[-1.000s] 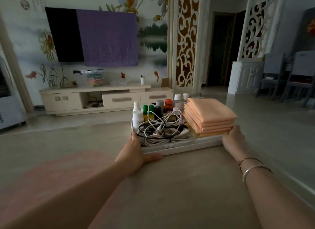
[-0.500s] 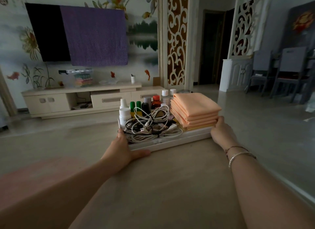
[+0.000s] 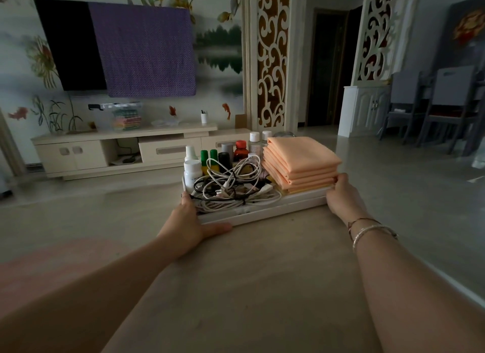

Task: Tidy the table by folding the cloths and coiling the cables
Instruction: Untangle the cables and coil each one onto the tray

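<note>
- Dim living room fills the upper frame; a dark television [image 3: 70, 45] at upper left hangs half under a purple cloth [image 3: 147, 50], above a cream media cabinet [image 3: 118, 150]; grey chairs [image 3: 446, 103] stand at right
- Across the lower frame runs the beige counter [image 3: 249, 287]; near its far edge, at centre frame, sits a white tray [image 3: 265, 212]
- Right part of the tray holds the cloths [image 3: 301, 161]: peach-orange, folded flat, stacked in neat layers
- Left part holds the cables [image 3: 233, 187]: white and dark cords in a loose tangle, plugs showing, not coiled
- Behind the cables stand small bottles [image 3: 217, 155] with white, green, black and red caps; their labels are too small to read
- Left hand [image 3: 189, 221] grips the tray's left end, thumb laid along the front rim
- Right hand [image 3: 343, 197] grips the tray's right end, fingertips touching the cloth stack; a bracelet [image 3: 370, 233] circles that wrist
</note>
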